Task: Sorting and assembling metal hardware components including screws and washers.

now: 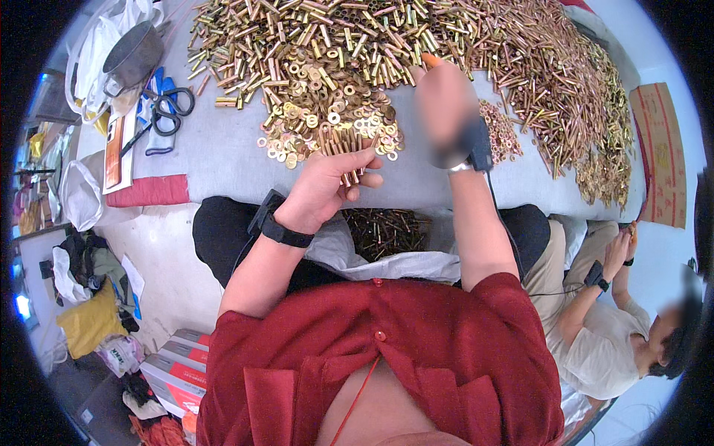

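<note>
My left hand is closed round an upright bundle of thin gold-coloured bolts, just above the near edge of a heap of flat washers. My right hand reaches forward to the near edge of a large pile of short metal sleeves. An orange cover shows on one of its fingertips. Most of this hand is blurred, so I cannot make out whether its fingers hold anything. A small patch of copper-coloured rings or nuts lies just right of my right wrist.
A long pile of bolts covers the table's right side. Black-handled scissors and a metal pot sit at left. A white sack of dark bolts lies at my lap. Another person sits at the right.
</note>
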The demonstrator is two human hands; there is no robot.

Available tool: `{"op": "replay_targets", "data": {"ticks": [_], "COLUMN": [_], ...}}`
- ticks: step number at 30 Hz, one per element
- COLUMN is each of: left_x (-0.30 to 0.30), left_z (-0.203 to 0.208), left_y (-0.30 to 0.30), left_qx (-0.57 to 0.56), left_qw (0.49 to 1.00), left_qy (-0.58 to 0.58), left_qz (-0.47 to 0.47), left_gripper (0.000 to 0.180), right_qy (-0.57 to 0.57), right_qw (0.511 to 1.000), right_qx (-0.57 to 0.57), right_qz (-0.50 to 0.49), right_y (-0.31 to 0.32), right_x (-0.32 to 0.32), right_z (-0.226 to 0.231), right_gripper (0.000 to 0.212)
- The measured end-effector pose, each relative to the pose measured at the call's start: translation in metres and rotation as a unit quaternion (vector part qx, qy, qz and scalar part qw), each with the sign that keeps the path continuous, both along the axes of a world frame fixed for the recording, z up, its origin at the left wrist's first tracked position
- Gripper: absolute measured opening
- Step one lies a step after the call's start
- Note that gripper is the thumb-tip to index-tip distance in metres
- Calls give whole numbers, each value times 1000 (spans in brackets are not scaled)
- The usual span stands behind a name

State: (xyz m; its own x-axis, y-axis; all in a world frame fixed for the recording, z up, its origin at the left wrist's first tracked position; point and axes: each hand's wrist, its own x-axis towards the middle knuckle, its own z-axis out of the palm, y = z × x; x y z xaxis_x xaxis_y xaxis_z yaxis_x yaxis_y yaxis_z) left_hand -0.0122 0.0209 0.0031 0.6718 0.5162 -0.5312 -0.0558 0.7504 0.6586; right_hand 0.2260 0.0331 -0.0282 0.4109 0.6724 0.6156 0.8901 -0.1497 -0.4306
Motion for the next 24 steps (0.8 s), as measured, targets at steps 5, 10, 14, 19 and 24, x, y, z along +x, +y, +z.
{"op": "replay_targets", "data": {"ticks": [5, 10, 14, 19, 24], "left_x": [-1, 0, 4, 7, 8], "left_z": [3, 7, 4, 0, 1], "left_y": [2, -3, -5, -9, -13], "left_qx": [7, 15, 41, 94, 136], "left_qw": [1000, 999, 999, 994, 985], "left_qy": [-2, 12, 15, 56, 87], "left_qz": [17, 35, 30, -17, -66], "left_gripper": [24, 23, 22, 22, 21], "right_qy": [3, -6, 77, 43, 34], "right_qw": [998, 995, 982, 972, 970], "right_qx": [-69, -92, -73, -86, -93], "right_qz": [1, 41, 154, 217, 221], "right_y": [9, -40, -82, -103, -115], "right_x": [1, -21, -37, -48, -48], "right_z": [-20, -13, 19, 26, 28], "right_gripper": [21, 22, 28, 28, 25]}}
